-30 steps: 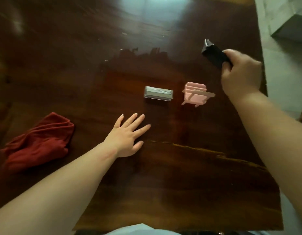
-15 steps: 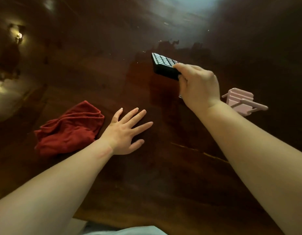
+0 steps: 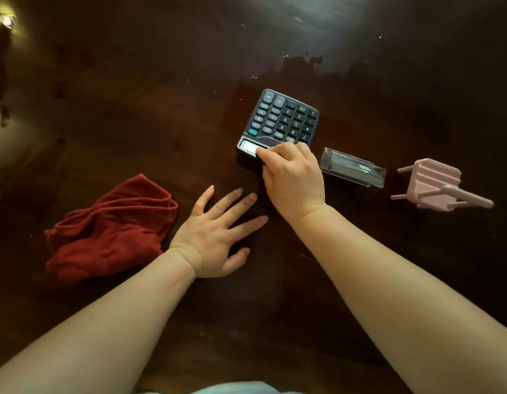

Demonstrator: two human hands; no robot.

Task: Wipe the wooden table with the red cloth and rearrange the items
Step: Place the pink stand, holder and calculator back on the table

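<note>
Over on the left, the red cloth (image 3: 110,231) lies crumpled in a heap on the wooden table (image 3: 161,109), closer to the near edge than the far one, with nobody holding it. Just to its right, the left hand (image 3: 215,237) is down flat on the wood, palm down with the fingers straight and fanned wide, gripping nothing. The wrist sits right against the cloth's edge, though I can't tell whether the two touch.

Moving along to the middle, there's the dark calculator (image 3: 280,120), lying flat with its keys up and its display end turned toward the near edge. The right hand (image 3: 292,177) is on that end, fingers curled over the display corner and pinching it. The forearm runs back toward the near right corner.

Just beside that hand is a clear plastic case (image 3: 353,167), lying on its side at a slant with something dark inside that I can't make out. Farthest right is a pink ridged holder (image 3: 434,184), tipped over with its thin prongs sticking out, apart from the case and untouched.
</note>
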